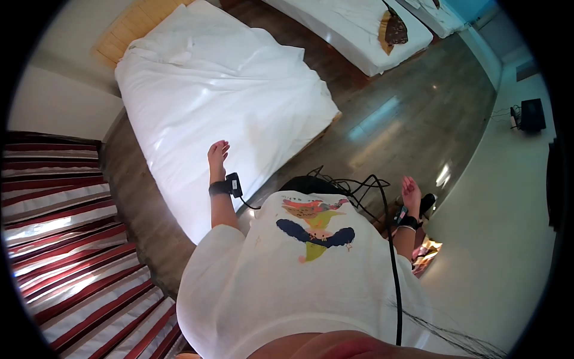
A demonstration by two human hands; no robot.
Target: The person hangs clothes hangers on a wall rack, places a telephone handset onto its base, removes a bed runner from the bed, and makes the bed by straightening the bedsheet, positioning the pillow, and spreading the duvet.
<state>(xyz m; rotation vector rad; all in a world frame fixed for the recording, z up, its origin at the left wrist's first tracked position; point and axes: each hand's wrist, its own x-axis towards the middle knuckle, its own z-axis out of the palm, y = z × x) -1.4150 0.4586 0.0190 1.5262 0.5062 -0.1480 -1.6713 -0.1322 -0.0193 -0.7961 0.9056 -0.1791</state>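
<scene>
My left hand (219, 154) is held out over the near side of a white-covered bed (233, 78), its fingers loosely extended and nothing in them. A black strap with a small black device (233, 185) circles that wrist, and a cable runs from it toward my body. On the other side, my right hand (411, 191) hangs near the white wall with its fingers stretched out and holding nothing. Its wrist carries another black strapped device (401, 215) and a light band. Between the hands is my white T-shirt (299, 281) with a coloured cartoon print.
Striped red and white curtains (72, 251) hang at the left. A second bed (353, 36) with a brown and gold cloth (394, 30) stands farther back. Black cables (359, 185) loop in front of me above the wooden floor (412, 107). A black box (531, 115) is on the right wall.
</scene>
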